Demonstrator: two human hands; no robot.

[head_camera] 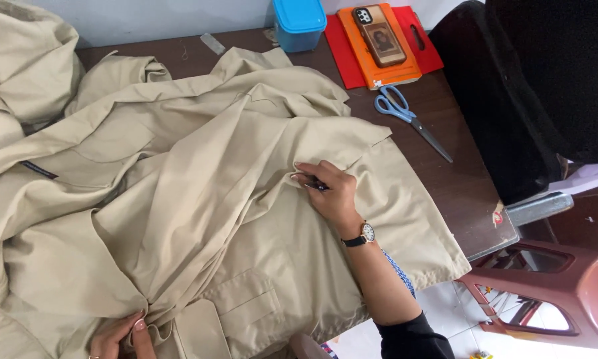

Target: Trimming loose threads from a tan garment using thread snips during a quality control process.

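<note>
A large beige garment (pixel 199 199) with pockets lies spread and rumpled over the dark wooden table (pixel 458 186). My right hand (pixel 329 193), with a wristwatch on the wrist, rests on the cloth near the middle and pinches a small dark tool against a fold. My left hand (pixel 119 336) grips a bunched edge of the garment at the bottom of the view, beside a pocket flap.
Blue-handled scissors (pixel 405 116) lie on the table to the right of the cloth. At the back stand a blue plastic box (pixel 299 23) and a phone (pixel 377 34) on orange and red boards. A black chair (pixel 525 93) and a brown plastic stool (pixel 551 292) are on the right.
</note>
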